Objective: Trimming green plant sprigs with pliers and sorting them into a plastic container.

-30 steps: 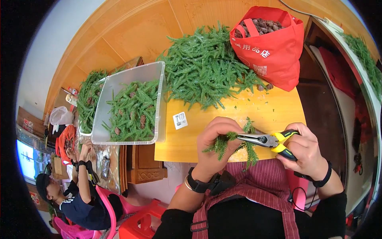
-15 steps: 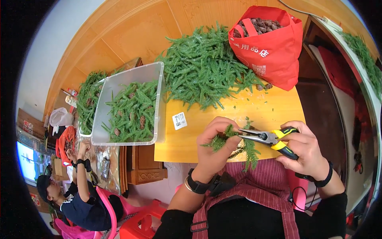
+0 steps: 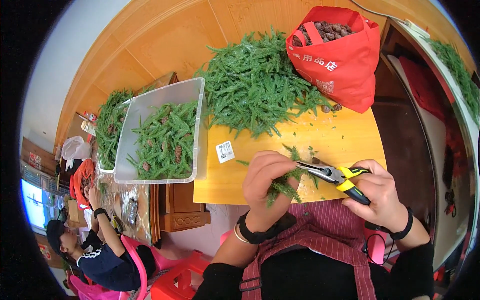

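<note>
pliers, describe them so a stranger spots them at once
Find the yellow wooden table. At its near edge, the right hand holds the pliers, pointing toward a green sprig in the left hand. Black-and-yellow handles and long metal jaws set them apart from the sprig.

The panelled wall, carved cabinet and lit screen suggest a home.

1 fisheye head view, facing steeply down — near the hands, tabletop beyond
</note>
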### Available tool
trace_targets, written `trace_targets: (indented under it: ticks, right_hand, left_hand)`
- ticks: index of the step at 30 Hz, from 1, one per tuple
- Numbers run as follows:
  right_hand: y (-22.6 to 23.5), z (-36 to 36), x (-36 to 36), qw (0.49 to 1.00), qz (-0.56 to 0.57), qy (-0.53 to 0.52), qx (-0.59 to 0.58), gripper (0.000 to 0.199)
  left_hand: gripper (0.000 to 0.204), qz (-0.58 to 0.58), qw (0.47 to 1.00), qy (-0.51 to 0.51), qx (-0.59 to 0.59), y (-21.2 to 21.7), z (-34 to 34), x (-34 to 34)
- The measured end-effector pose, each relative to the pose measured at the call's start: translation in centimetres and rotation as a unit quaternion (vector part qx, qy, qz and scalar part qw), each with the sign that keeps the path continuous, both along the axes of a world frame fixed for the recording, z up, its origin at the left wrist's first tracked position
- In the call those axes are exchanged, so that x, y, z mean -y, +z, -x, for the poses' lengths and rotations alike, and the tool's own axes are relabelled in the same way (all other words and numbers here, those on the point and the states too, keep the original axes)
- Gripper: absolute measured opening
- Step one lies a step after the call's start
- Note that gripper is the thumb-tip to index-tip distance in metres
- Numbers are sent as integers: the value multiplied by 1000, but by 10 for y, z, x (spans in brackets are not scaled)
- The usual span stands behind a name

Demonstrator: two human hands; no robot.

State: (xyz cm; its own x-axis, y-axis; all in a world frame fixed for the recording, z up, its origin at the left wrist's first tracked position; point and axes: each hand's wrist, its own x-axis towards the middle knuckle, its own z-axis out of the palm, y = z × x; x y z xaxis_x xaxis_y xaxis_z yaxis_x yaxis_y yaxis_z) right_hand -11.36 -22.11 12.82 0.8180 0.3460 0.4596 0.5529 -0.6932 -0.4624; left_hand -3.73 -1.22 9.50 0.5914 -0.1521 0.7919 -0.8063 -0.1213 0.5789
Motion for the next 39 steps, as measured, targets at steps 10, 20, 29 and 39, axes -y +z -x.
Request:
trace_targets:
  ticks: [10,20,29,39]
  right_hand:
    - [-8,0,-1,999,-2,-3,36,21]
    - [-10,3,2,998,37,-9,41,21]
    - [-7,-1,13,999,-30,26,-6,31]
    - [-4,-4,30,995,87,18,49,32]
  left_hand:
    - [19,-8,999,17,26,-2,0,1]
    - [18,1,1000,5,-7,-2,0,4]
    - [25,54,993,-68,-75,-9,-1,2]
    - [26,30,993,-104,41,-8,-9,-1]
